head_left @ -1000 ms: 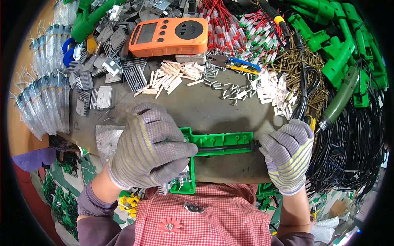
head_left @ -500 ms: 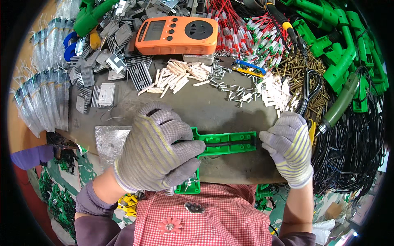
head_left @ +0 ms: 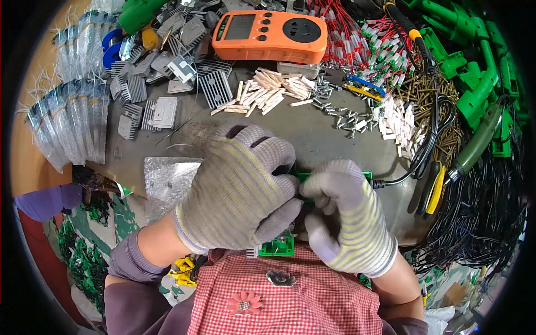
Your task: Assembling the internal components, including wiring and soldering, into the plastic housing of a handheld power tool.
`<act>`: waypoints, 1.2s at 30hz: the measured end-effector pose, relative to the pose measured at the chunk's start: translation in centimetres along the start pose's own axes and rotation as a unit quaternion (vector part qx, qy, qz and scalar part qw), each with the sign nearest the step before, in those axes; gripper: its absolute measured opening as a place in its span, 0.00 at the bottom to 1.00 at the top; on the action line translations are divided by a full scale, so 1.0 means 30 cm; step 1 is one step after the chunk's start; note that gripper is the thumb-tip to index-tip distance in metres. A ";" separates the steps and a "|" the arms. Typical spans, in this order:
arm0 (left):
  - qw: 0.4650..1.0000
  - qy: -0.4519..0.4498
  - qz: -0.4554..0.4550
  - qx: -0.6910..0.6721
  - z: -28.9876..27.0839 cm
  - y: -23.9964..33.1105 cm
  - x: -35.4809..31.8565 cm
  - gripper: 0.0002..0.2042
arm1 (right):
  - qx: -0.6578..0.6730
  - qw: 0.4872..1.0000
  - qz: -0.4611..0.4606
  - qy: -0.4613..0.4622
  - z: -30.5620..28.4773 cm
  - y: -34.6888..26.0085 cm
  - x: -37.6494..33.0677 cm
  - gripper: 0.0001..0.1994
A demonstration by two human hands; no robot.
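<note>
Both my hands wear grey gloves with yellow stripes. My left hand (head_left: 240,187) is closed round the green plastic housing half (head_left: 277,247), whose wide end shows below my fingers near the apron. Over the housing's handle, my right hand (head_left: 353,215) is closed, its fingers bent in toward my left hand; what they pinch is hidden. From the handle's right end a black power cord (head_left: 394,181) runs away to the right. A grey finned metal piece (head_left: 253,252) shows at the housing's lower left side.
An orange meter (head_left: 269,36) stands at the back, amid grey heat sinks (head_left: 215,88), white strips (head_left: 268,92) and screws (head_left: 352,119). Yellow-handled pliers (head_left: 434,190) and a green electric screwdriver (head_left: 479,139) lie right. Black cords (head_left: 474,206) heap beyond. Clear plastic bags (head_left: 70,125) lie left.
My right hand has moved left from the handle's end onto the handle, its fingers curling further. The black cord now shows at the handle's end. The whole view has shifted.
</note>
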State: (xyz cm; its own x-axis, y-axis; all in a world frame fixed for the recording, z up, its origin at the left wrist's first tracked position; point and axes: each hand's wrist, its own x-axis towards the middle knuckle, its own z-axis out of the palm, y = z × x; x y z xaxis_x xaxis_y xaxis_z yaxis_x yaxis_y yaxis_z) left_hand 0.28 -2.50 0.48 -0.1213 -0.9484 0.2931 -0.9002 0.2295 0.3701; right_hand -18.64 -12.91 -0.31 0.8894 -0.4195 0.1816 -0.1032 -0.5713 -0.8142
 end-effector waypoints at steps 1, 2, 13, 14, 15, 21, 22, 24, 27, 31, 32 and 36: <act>1.000 0.005 -0.010 -0.024 0.000 0.001 -0.004 0.13 | 0.064 0.998 -0.013 0.002 -0.007 -0.007 -0.006 0.19; 0.999 0.011 -0.021 -0.049 0.000 -0.001 -0.010 0.13 | 0.127 0.991 -0.027 0.003 -0.017 -0.012 -0.009 0.18; 0.985 0.076 -0.151 0.032 -0.041 0.188 -0.123 0.24 | 0.056 0.997 0.031 0.043 0.018 -0.034 -0.033 0.15; 0.976 0.056 -0.196 0.076 -0.035 0.214 -0.124 0.25 | 0.025 0.999 0.010 0.042 0.022 -0.038 -0.029 0.15; 0.972 0.045 -0.211 0.098 -0.027 0.230 -0.124 0.24 | 0.066 0.996 0.049 0.042 0.041 -0.028 -0.043 0.15; 0.976 0.058 -0.174 0.118 0.026 0.236 -0.169 0.24 | 0.052 0.993 0.100 0.045 0.054 -0.055 -0.018 0.15; 0.982 0.058 -0.165 0.067 0.029 0.231 -0.184 0.29 | 0.046 0.991 0.118 0.044 0.056 -0.060 -0.015 0.16; 0.984 0.068 -0.159 0.039 0.022 0.225 -0.197 0.28 | 0.021 0.993 0.105 0.047 0.056 -0.063 0.008 0.16; 0.983 0.054 -0.170 0.041 0.013 0.231 -0.199 0.28 | 0.044 0.991 0.113 0.054 0.074 -0.059 0.019 0.11; 0.968 -0.001 -0.244 0.064 0.003 0.269 -0.144 0.22 | 0.081 0.990 0.104 0.058 0.074 -0.067 0.009 0.10; 0.961 -0.022 -0.261 0.093 0.003 0.278 -0.129 0.16 | 0.080 0.990 0.102 0.054 0.075 -0.064 0.009 0.10; 0.964 -0.035 -0.240 0.109 0.004 0.276 -0.110 0.14 | 0.043 0.996 0.060 0.054 0.076 -0.052 0.000 0.11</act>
State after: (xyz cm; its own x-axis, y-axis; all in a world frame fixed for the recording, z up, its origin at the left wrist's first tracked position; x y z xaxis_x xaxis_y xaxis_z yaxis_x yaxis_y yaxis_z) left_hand -6.83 2.50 2.48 0.3087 -0.9485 0.0705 -0.9254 -0.2824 0.2526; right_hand -17.47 -10.42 -0.30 0.8198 -0.5568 0.1338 -0.1641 -0.4522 -0.8767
